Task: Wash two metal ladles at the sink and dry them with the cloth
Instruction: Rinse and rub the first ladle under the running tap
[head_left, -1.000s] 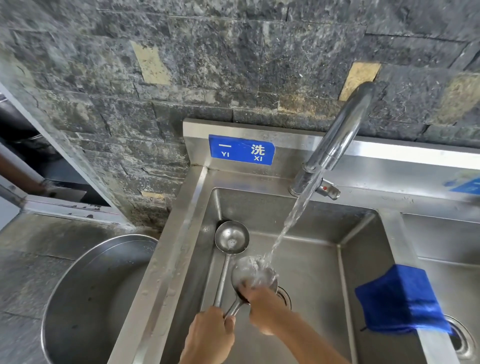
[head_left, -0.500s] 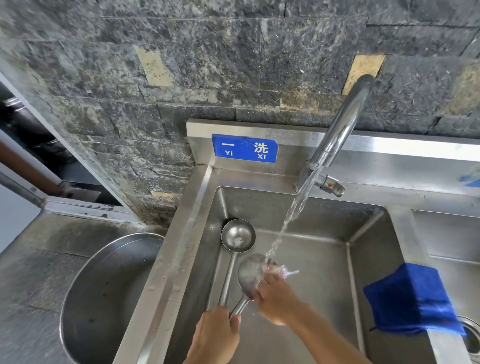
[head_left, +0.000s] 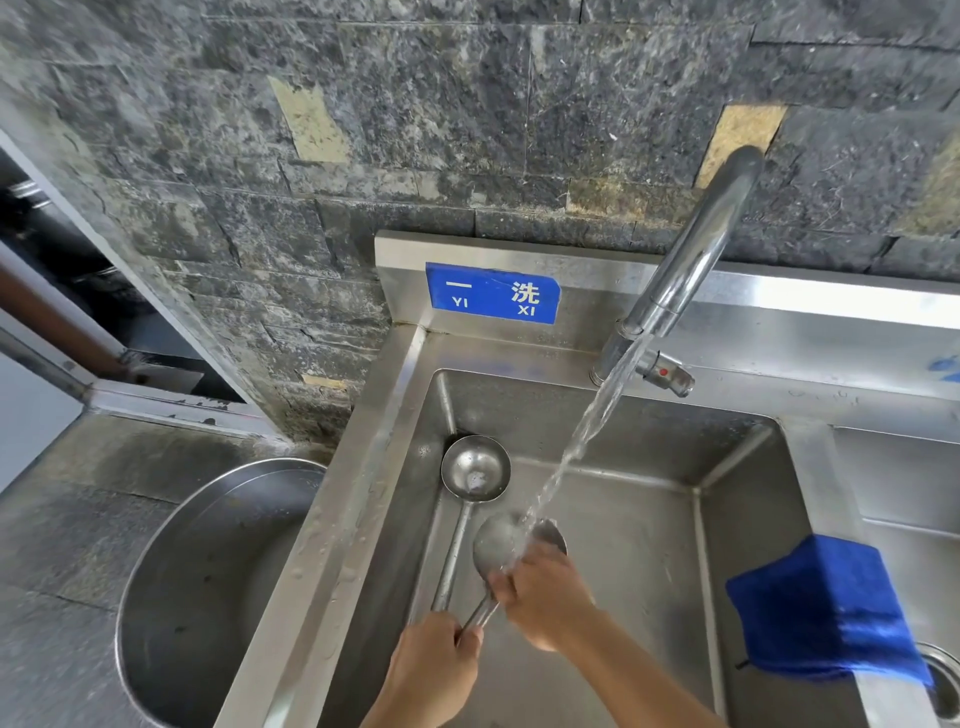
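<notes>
Two metal ladles are in the left basin of the steel sink (head_left: 649, 426). My left hand (head_left: 434, 667) grips both handles together. The far ladle (head_left: 475, 475) points its bowl toward the back left corner and holds a little water. The near ladle (head_left: 498, 545) sits under the running stream from the tap (head_left: 691, 270). My right hand (head_left: 545, 592) wraps around that ladle's bowl from the right, fingers curled on it. A blue cloth (head_left: 826, 610) hangs over the divider between the basins.
A large round steel basin (head_left: 208, 587) stands on the grey counter left of the sink. A blue label (head_left: 492, 293) is fixed on the backsplash. The second sink basin (head_left: 914, 493) lies to the right, with a drain (head_left: 945, 675) near the cloth.
My right hand has shifted around the near ladle's bowl under the water, from its near rim to its right side. My left hand keeps its grip on both handles.
</notes>
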